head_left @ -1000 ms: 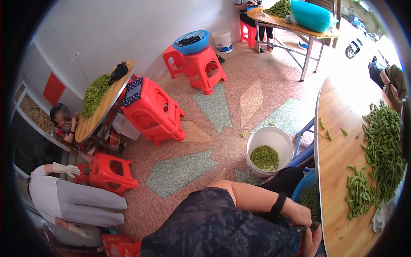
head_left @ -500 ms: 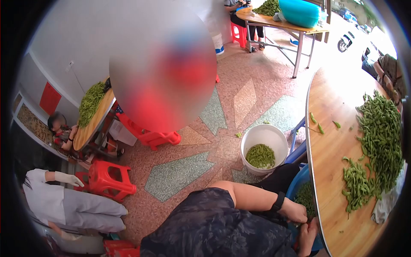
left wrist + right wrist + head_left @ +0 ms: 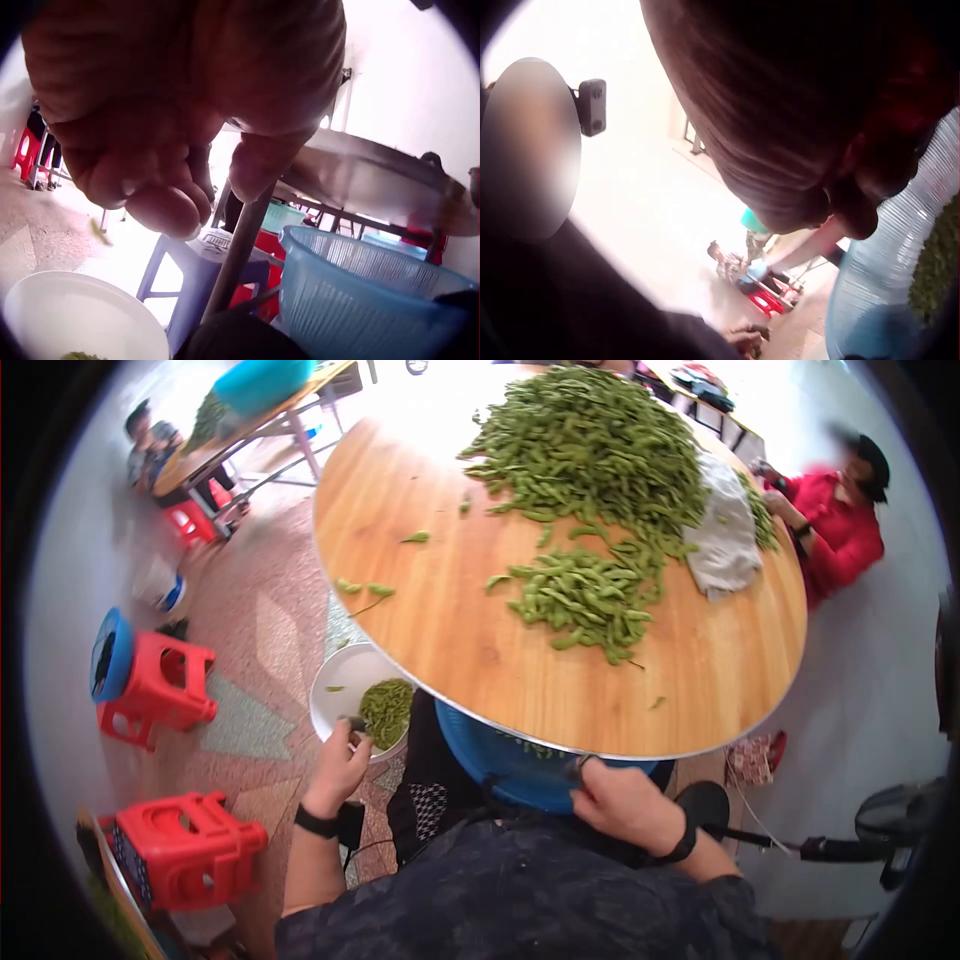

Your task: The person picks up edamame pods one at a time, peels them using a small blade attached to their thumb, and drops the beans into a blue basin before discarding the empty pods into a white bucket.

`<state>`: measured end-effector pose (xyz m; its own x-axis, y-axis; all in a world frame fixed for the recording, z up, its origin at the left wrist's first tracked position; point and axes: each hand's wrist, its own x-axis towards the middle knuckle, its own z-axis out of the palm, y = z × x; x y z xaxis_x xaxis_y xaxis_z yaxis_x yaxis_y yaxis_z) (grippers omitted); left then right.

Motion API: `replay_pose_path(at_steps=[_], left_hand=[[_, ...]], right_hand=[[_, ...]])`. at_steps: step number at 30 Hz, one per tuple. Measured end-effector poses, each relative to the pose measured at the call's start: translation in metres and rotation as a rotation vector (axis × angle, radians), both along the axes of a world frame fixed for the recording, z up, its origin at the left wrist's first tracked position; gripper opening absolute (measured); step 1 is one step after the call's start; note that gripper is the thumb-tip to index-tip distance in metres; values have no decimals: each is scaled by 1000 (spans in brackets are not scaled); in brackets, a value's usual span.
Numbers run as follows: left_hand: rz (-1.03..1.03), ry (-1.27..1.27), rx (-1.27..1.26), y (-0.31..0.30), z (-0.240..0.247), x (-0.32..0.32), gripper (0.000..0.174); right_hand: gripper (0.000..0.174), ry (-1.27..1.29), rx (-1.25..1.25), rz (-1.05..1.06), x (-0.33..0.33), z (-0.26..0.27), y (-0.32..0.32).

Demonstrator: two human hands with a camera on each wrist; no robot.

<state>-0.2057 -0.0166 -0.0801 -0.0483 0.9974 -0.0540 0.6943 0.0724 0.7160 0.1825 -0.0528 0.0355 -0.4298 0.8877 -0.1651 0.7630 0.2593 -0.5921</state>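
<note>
Over the rim side of a white bucket [image 3: 330,720], the left hand [image 3: 340,775] has its fingers loosely bent, with a dark piece at a fingertip. A blurred green pod [image 3: 100,231] hangs in mid-air above the bucket in the left wrist view, apart from that hand. Green pods [image 3: 388,710] lie inside the bucket. The right hand [image 3: 635,810], fingers curled, is by a blue basket [image 3: 470,755] at the table edge; no pod shows in it, and a dark piece is at its fingertip. Small green contents [image 3: 937,270] fill part of the basket.
The round wooden table [image 3: 450,630] bears a large pod heap [image 3: 600,450], a smaller pile [image 3: 590,595] and a pale cloth [image 3: 725,530]. Red stools [image 3: 190,850] stand at left. A person in red [image 3: 840,530] sits across at right.
The view has swung to the right, towards the table. The hands, close together before, are now apart: the left over the bucket, the right by the basket.
</note>
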Motion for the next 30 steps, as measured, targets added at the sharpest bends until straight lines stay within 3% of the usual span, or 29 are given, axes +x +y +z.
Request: replay_pose_path(at_steps=[2, 3, 5, 6, 8, 13, 15, 16, 18, 19, 22, 24, 26, 28, 30], left_hand=[[-44, -278, -120, 0, 3, -2, 19], [-62, -281, -126, 2, 20, 7, 19], [-89, -671, -298, 6, 65, 40, 15], [-97, -675, -294, 10, 71, 50, 15], [-348, -671, -197, 17, 79, 67, 14], [-500, -762, -252, 28, 82, 117, 18], [-443, -904, -200, 28, 83, 139, 23], [-443, -907, -204, 28, 85, 152, 23], [-352, -1001, -208, 28, 95, 175, 27], [-349, -998, -214, 28, 100, 185, 27], [-370, -1092, -379, 31, 105, 200, 20], [-574, -1130, -518, 33, 90, 199, 21], [-544, -1097, -504, 26, 81, 198, 23], [-599, -889, -299, 21, 92, 196, 24], [-610, -885, -292, 18, 86, 195, 25]], right_hand=[[17, 81, 279, -47, 13, 9, 22], [16, 72, 338, -117, 15, 11, 41], [16, 26, 405, -189, 13, 16, 81], [18, -9, 413, -196, 7, 17, 97], [18, -66, 490, -114, -7, 1, 121], [20, -269, 600, -5, -8, -13, 130], [21, 250, 554, -187, 1, -14, 124], [21, 248, 551, -189, 0, -7, 117], [25, 1000, -170, -365, -4, 13, 94], [25, 1088, -253, -368, -7, 16, 86], [25, 1200, -265, -365, -13, 5, 65], [25, 1219, -247, -374, -15, 2, 55], [20, 1073, -112, -454, -12, 1, 46], [16, 989, -183, -508, 0, 3, 44], [15, 1014, -367, -439, 9, 3, 39]])
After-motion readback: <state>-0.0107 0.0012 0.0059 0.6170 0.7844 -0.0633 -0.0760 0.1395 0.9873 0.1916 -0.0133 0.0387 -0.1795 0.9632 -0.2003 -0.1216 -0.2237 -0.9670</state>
